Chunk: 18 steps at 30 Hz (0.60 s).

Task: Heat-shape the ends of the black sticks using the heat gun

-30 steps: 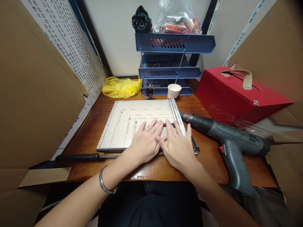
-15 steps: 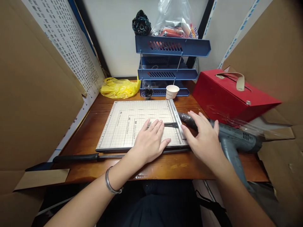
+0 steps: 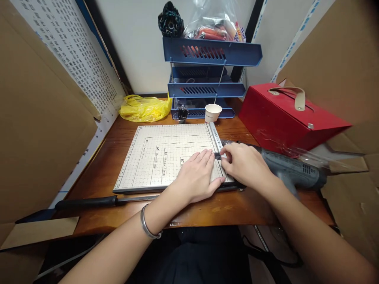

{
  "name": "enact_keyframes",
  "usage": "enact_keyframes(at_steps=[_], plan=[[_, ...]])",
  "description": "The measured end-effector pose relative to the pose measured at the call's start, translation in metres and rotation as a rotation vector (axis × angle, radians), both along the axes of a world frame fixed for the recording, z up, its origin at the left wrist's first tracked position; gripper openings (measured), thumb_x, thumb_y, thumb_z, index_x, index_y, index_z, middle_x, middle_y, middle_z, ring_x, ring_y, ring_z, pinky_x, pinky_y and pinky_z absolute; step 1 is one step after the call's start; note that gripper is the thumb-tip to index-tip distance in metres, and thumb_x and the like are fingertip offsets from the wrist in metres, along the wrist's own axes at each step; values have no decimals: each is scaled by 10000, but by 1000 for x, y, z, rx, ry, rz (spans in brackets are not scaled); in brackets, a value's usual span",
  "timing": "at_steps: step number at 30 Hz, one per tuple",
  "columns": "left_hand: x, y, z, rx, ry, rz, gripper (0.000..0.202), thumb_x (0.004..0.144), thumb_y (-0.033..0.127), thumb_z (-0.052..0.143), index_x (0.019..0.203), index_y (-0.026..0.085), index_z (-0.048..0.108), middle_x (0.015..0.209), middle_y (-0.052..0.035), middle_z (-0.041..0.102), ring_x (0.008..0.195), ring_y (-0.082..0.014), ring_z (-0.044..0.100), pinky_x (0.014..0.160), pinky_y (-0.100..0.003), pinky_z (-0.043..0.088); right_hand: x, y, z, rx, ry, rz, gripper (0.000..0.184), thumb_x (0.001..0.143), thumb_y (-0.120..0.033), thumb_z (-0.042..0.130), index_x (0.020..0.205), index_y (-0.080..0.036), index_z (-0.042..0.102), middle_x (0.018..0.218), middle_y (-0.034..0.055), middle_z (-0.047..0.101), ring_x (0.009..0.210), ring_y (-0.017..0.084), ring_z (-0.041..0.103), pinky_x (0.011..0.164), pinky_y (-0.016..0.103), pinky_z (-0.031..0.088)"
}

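A grey paper cutter board [image 3: 154, 157] with a printed grid lies on the wooden desk [image 3: 112, 165]. My left hand [image 3: 197, 177] lies flat on its near right part, fingers stretched out over thin black strands [image 3: 218, 156]. My right hand [image 3: 245, 163] is at the board's right-hand ruler strip [image 3: 215, 138], thumb and fingers pinched on the end of those black strands. Just behind my right hand lies a dark grey heat gun [image 3: 291, 169], partly hidden by it.
The cutter's black-handled blade arm [image 3: 89, 202] lies along the desk's front edge. A paper cup [image 3: 212, 112], a small pot of black strands [image 3: 181, 114], a yellow bag [image 3: 145, 108] and blue stacked trays [image 3: 207, 71] stand behind. A red box [image 3: 284, 114] sits right. Cardboard walls flank both sides.
My right hand went from the board out over the heat gun and has come back to the ruler strip, now pinching the black strands. My left hand slid slightly right.
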<state>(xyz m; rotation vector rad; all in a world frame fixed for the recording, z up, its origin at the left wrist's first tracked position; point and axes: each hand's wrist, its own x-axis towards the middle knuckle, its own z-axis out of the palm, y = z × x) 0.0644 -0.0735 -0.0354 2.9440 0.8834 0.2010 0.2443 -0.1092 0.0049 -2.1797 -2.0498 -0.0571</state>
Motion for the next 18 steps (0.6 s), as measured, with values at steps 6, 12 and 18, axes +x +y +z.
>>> enact_keyframes(at_steps=[6,12,18], plan=[[-1,-1,-4,-8,-24,-14,794,1074,605,315,1575,-6,392,1671,-203,342,1581,-301,293,1307,-433,207,-11,0,-6,-21,9,-66,187,841,-229,620,1023,-197,590,903,29,722,803,222,643,675,330,271],[-3,1,-2,-49,-10,-16,798,1070,605,341,1585,-3,380,1686,-189,320,1590,-297,270,1316,-425,174,-19,1,-4,-44,-32,-120,202,869,-192,585,1071,-204,595,844,24,729,816,250,684,684,345,269],[-3,1,-4,-25,-29,-27,807,1067,616,345,1580,-6,382,1672,-187,352,1582,-291,291,1315,-410,170,-19,0,-9,27,-37,-126,184,874,-192,578,1057,-207,593,772,14,709,751,243,676,659,344,267]])
